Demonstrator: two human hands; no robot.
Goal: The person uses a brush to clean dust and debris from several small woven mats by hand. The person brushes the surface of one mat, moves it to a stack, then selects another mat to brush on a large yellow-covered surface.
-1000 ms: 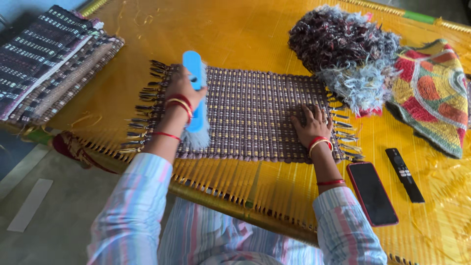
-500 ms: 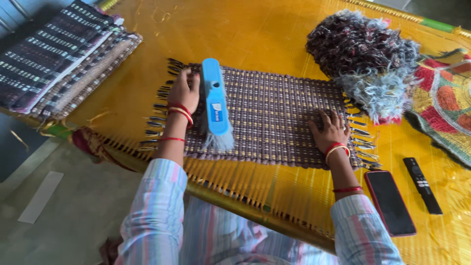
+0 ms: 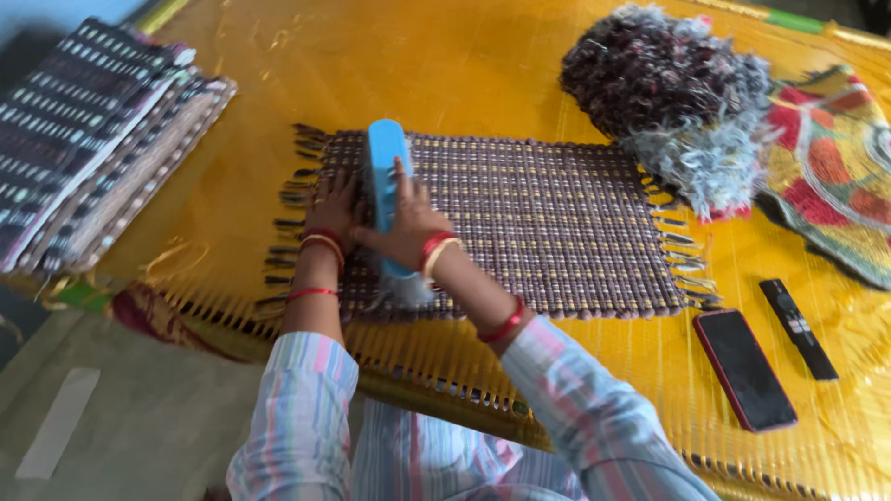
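Now, step in hand: brushing the mat; both hands are on the brush, at the left-hand part of the mat.
Brush: long blue plastic scrubbing brush with pale bristles (image 3: 388, 199), centre-left of the frame, lying on the mat.
Mat: rectangular woven mat in purple, brown and yellow with dark fringed ends (image 3: 548, 218), spread flat on the yellow woven cot surface (image 3: 483, 56).
Left hand (image 3: 336, 209): set against the brush's left side, fingers curled on it; how tightly it grips I cannot tell.
Right hand (image 3: 408, 227): reaches across and closes over the blue back of the brush, fingers wrapped on it.
Long axis: the brush runs top to bottom in the frame, across the mat's long left-to-right axis.
Pointing: its far end aims at the upper edge of the frame; its near end, with bristles splaying, sits by the mat's lower edge.
Next move calls for: I judge steady downward pressure from both hands and a stroke along the weave, with the mat kept from sliding.
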